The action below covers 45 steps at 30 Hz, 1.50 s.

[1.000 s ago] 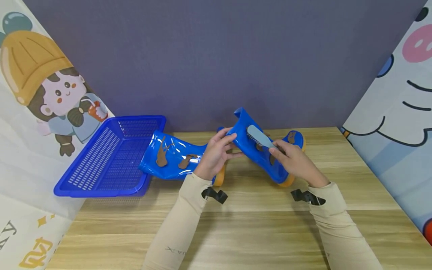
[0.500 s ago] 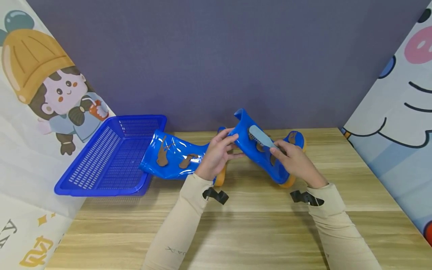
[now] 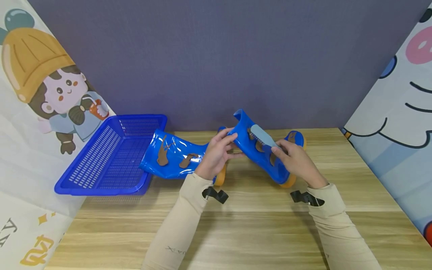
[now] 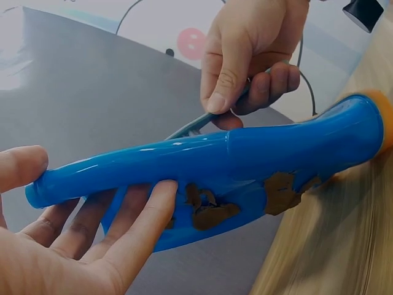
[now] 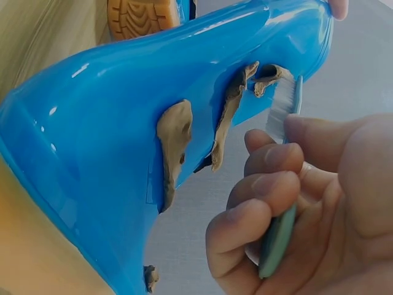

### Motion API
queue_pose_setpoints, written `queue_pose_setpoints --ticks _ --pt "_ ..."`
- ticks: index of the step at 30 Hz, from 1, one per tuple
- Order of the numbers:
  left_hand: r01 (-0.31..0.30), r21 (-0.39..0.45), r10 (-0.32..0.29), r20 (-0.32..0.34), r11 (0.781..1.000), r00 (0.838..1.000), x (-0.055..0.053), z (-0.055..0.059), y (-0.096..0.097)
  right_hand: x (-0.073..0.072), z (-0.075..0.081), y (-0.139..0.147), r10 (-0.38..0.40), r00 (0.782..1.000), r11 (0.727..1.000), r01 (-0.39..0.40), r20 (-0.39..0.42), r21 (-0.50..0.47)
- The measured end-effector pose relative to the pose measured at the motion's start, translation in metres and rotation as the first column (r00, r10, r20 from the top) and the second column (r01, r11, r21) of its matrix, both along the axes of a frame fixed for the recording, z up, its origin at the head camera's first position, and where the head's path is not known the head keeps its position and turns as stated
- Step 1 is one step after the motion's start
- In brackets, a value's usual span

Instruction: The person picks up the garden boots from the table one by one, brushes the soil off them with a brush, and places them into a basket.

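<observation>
The surface (image 3: 249, 232) is pale wood, its streaked grain running from nine to three o'clock. Seen from its middle, a blue basket (image 3: 101, 193) with slotted walls stands at ten o'clock. At eleven o'clock, just beside it, a glossy blue boot (image 3: 175, 153) lies on its side, opening toward nine, orange sole toward three, brown patches along the leg. Between one and two o'clock, a tilted boot (image 3: 264, 159) meets the wood at its orange-soled foot, its leg raised toward eleven.
</observation>
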<state>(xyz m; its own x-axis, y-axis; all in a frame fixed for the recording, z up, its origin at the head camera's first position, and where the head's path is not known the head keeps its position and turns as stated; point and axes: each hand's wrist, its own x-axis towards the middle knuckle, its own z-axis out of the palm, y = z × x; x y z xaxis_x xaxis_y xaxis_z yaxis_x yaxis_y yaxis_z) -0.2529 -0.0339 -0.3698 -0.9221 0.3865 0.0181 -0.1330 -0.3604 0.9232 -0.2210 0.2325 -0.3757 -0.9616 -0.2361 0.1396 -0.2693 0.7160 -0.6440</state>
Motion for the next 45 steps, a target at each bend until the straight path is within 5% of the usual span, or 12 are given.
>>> queue_pose_setpoints --ticks 21,35,45 --pt "0.036 0.056 -0.039 0.052 0.998 0.998 -0.005 0.002 -0.01 0.003 0.006 -0.003 -0.073 0.996 0.997 0.072 -0.045 -0.017" --pt "-0.001 0.038 0.0 0.029 0.999 1.0 -0.006 0.002 -0.008 0.003 0.002 -0.015 -0.137 0.991 0.99 0.137 -0.002 -0.02" --pt "-0.007 0.031 0.007 0.022 0.999 1.0 -0.005 0.002 -0.008 0.001 -0.001 -0.01 -0.178 0.981 0.984 0.175 -0.081 -0.043"
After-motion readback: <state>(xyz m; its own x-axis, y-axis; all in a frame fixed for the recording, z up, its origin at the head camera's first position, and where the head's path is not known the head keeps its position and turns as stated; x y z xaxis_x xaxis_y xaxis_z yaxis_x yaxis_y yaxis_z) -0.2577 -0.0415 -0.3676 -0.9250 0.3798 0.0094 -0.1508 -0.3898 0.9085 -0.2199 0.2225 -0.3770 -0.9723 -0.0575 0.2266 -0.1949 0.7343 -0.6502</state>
